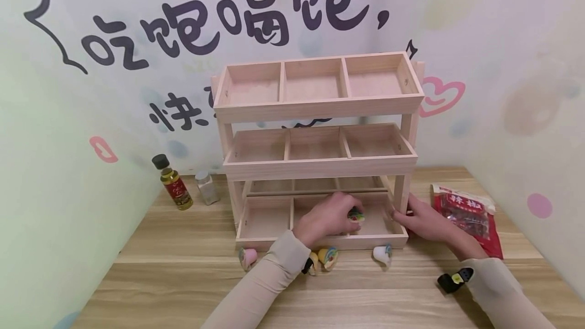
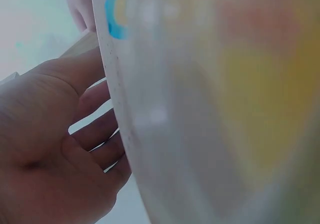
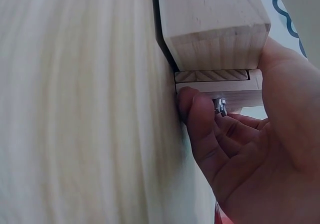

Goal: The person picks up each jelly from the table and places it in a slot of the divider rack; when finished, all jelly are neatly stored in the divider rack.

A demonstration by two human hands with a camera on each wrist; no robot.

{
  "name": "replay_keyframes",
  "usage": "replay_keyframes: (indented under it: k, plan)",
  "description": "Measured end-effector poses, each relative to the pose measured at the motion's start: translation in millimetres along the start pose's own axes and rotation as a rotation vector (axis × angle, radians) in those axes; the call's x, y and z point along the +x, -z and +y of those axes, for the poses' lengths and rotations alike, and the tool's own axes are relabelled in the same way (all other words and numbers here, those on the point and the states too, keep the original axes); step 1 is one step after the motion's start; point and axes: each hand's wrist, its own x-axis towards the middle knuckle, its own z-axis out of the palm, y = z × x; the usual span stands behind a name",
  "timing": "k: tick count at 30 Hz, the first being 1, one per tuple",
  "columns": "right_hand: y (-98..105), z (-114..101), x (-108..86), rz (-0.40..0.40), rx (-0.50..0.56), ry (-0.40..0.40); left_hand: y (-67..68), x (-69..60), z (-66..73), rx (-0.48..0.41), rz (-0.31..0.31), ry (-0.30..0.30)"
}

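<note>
A three-tier wooden rack (image 1: 315, 169) with divided trays stands on the table. My left hand (image 1: 326, 217) reaches over the bottom tray and pinches a small jelly cup (image 1: 356, 217) with a printed lid, above the right divider. In the left wrist view, a blurred, printed translucent surface (image 2: 200, 109) fills the right side and hides the fingertips of the left hand (image 2: 60, 134). My right hand (image 1: 422, 220) grips the bottom tray's right end beside the post. The right wrist view shows the right hand's curled fingers (image 3: 200, 119) against the wood, near a metal bolt (image 3: 220, 107).
In front of the rack lie a pink cup (image 1: 249, 256), yellow cups (image 1: 327, 256) and a white cup (image 1: 383, 254). An oil bottle (image 1: 175, 187) and a glass shaker (image 1: 207, 189) stand left. A red food packet (image 1: 468, 217) lies right. Walls border the table.
</note>
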Motion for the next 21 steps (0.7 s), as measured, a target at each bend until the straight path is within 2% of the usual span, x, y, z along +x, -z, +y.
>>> replay_keyframes:
  k: [11,15,21]
  plan:
    - [0.0,0.3,-0.5,-0.001,0.007,-0.001,-2.2,-2.5,2.2,-0.004,0.039,0.000]
    - [-0.3,-0.3,0.4,-0.005,0.012,0.004,-2.7,-4.4,3.3,-0.004,0.031,0.009]
    - [-0.1,-1.6,0.2,-0.001,0.017,0.019,-2.4,-11.8,14.2,0.129,0.041,-0.002]
